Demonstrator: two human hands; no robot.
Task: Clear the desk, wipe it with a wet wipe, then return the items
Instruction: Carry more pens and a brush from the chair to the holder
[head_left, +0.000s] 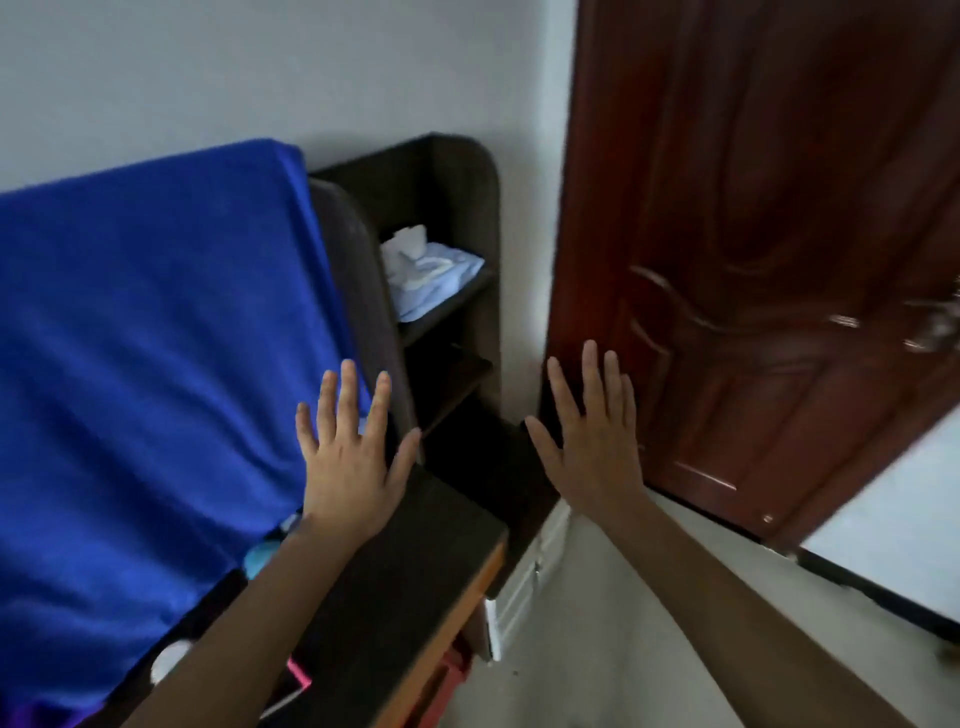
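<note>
Blue cloth (156, 338) drapes over whatever stands left of the dark shelf unit (467, 208), its right edge hanging just beside the unit's rounded side panel. On the unit's upper shelf lies the wet wipe pack (431, 275), pale blue, with a white wipe poking up. Below the unit, the desk (415, 561) shows a bare dark strip ending in an orange front edge. Both hands are spread flat, grasping nothing: the left hand (353, 467) before the unit's lower left side, the right hand (597, 452) just right of the unit, before the brown door (753, 260). Pale floor (597, 623) lies open below and right of the unit.
</note>
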